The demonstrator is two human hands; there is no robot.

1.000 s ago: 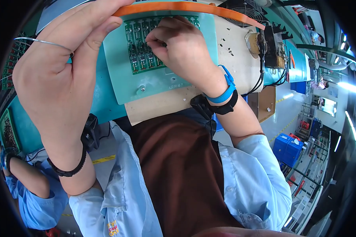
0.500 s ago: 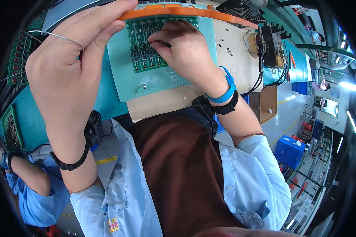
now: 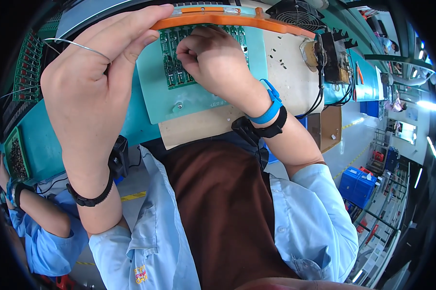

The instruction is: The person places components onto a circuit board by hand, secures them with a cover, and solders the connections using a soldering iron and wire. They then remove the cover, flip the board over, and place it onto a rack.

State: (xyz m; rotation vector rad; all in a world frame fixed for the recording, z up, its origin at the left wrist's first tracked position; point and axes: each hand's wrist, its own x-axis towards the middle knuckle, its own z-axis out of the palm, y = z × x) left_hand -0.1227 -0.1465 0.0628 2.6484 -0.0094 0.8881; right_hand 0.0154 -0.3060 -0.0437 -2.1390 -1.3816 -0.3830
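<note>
My left hand (image 3: 90, 79) is closed, its thumb and fingertips around the left end of a long orange bar-shaped tool (image 3: 213, 19) with small clear windows. A thin silvery wire (image 3: 78, 44) runs by the same hand; whether it is held, I cannot tell. Below the tool, a panel of green circuit boards (image 3: 175, 77) with many small parts lies on a pale green plate (image 3: 164, 104). My right hand (image 3: 220, 60) is over the panel, fingers curled into a pinch; the fingertips and anything in them are hidden. A blue strap is on my right wrist.
Right of the plate, small dark parts (image 3: 281, 63) lie scattered on the tan surface near a black device with cables (image 3: 336, 63). A fan (image 3: 297, 17) stands behind. Racked circuit boards (image 3: 28, 67) and a tray of small parts (image 3: 28, 164) are at left, near another person's arm (image 3: 44, 212).
My left hand has shifted slightly right, and the plate with its panel sits a little farther right in the picture. My right hand has moved slightly left over the boards.
</note>
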